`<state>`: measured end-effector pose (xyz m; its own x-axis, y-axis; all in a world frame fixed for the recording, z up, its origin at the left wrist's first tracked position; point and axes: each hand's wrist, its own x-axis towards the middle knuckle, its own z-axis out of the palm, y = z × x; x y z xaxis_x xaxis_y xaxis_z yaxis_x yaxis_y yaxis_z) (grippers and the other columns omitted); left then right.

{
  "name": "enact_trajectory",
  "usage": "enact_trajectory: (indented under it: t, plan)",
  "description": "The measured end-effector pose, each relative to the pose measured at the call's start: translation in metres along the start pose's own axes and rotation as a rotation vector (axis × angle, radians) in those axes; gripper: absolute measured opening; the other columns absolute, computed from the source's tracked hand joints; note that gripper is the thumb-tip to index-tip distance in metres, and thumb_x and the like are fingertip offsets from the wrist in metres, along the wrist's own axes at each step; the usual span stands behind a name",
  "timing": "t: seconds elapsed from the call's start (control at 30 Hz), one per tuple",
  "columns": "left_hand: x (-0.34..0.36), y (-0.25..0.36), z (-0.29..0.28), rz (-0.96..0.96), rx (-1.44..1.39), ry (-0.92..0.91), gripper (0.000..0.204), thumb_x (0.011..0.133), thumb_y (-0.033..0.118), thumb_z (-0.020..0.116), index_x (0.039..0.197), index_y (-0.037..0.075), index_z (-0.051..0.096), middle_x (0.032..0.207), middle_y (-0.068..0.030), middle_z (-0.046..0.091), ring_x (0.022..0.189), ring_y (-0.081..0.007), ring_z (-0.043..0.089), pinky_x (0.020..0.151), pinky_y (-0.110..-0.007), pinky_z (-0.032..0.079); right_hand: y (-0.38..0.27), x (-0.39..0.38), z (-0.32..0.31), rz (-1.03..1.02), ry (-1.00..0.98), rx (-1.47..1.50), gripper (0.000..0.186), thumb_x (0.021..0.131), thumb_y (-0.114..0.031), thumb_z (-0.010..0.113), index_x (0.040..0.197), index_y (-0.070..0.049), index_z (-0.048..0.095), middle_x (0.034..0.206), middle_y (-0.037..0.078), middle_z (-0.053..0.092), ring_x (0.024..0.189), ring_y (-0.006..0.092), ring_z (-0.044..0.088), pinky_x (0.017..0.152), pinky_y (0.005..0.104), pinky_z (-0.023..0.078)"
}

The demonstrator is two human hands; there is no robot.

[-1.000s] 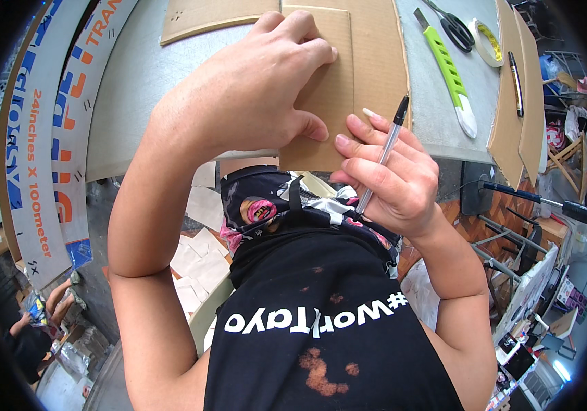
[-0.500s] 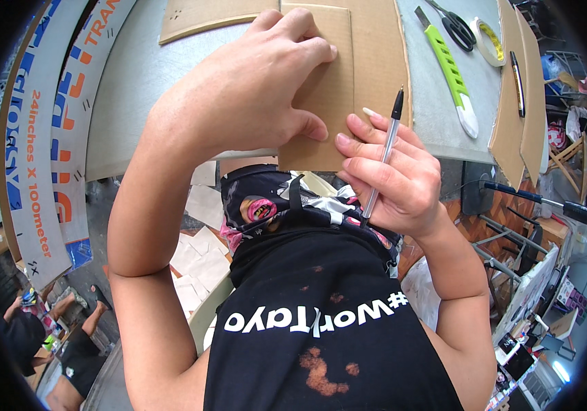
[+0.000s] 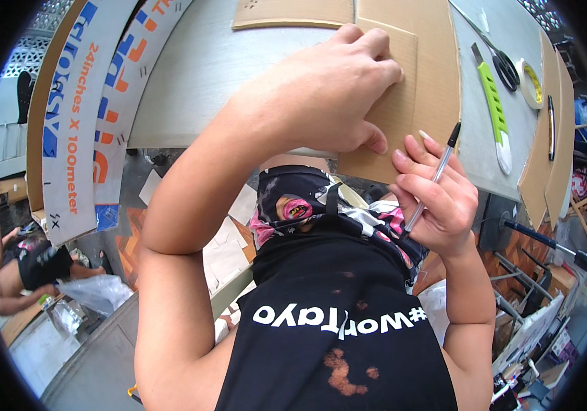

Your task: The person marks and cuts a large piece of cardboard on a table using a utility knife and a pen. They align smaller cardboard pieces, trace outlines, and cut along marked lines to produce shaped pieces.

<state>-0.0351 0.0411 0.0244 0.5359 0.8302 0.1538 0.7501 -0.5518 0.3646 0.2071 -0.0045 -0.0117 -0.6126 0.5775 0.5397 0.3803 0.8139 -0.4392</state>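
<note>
My left hand (image 3: 324, 89) rests bent over a narrow piece of brown cardboard (image 3: 401, 89). Its fingertips press on the cardboard and the thumb is spread toward the near end. This piece lies over a larger cardboard sheet (image 3: 437, 61) on the grey table, and its near end juts past the table edge. In my right hand (image 3: 447, 205) a clear ballpoint pen (image 3: 436, 179) with a black tip section is held, point upward. The right fingertips are by the near right corner of the narrow piece; whether they touch it is hard to tell.
On the table (image 3: 191, 96) at right lie a green utility knife (image 3: 492, 103), black scissors (image 3: 506, 72), a tape roll (image 3: 530, 83) and a dark pen (image 3: 551, 130) on cardboard strips (image 3: 539, 147). Printed cardboard panels (image 3: 78, 123) stand at left. Another person (image 3: 40, 264) is at lower left.
The whole view has swung left, so everything appears further right and the person at lower left shows more fully. Both hands keep nearly the same pose at the cardboard.
</note>
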Motion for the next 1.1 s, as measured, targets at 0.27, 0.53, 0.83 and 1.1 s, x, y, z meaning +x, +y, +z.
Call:
enact_trajectory:
  t: [0.27, 0.53, 0.83, 1.1]
  plan:
    - [-0.004, 0.010, -0.006, -0.066, -0.058, -0.034, 0.071, 0.068, 0.017, 0.091, 0.131, -0.004, 0.066, 0.138, -0.0180, 0.058, 0.131, -0.0371, 0.056, 0.109, -0.042, 0.050, 0.003, 0.000, 0.002, -0.012, 0.019, -0.005, 0.020, 0.072, -0.001, 0.081, 0.088, -0.008, 0.071, 0.104, 0.011, 0.080, 0.107, 0.0302, 0.077, 0.103, 0.0477, 0.056]
    - [-0.004, 0.009, -0.002, -0.065, -0.135, 0.017, 0.070, 0.068, 0.012, 0.090, 0.130, -0.009, 0.065, 0.146, -0.0231, 0.053, 0.135, -0.0393, 0.055, 0.112, -0.041, 0.047, 0.002, 0.002, -0.001, -0.003, 0.020, 0.016, 0.022, 0.073, 0.000, 0.082, 0.090, -0.008, 0.070, 0.103, 0.010, 0.080, 0.108, 0.0312, 0.076, 0.103, 0.0478, 0.056]
    - [-0.001, 0.010, -0.007, -0.077, -0.175, -0.041, 0.071, 0.070, 0.013, 0.089, 0.131, -0.011, 0.064, 0.151, -0.0269, 0.049, 0.146, -0.0422, 0.045, 0.121, -0.043, 0.040, 0.000, 0.000, -0.003, 0.014, 0.010, 0.025, 0.018, 0.076, -0.003, 0.081, 0.090, -0.007, 0.070, 0.104, 0.010, 0.080, 0.109, 0.0299, 0.076, 0.104, 0.0478, 0.055]
    - [0.001, 0.017, -0.007, -0.127, -0.131, -0.091, 0.077, 0.067, 0.017, 0.093, 0.132, -0.010, 0.063, 0.153, -0.0272, 0.046, 0.145, -0.0410, 0.045, 0.119, -0.040, 0.041, 0.014, 0.024, -0.035, 0.389, 0.070, 0.373, 0.025, 0.096, -0.012, 0.074, 0.118, -0.002, 0.071, 0.100, 0.014, 0.077, 0.098, 0.0312, 0.077, 0.084, 0.0398, 0.060]
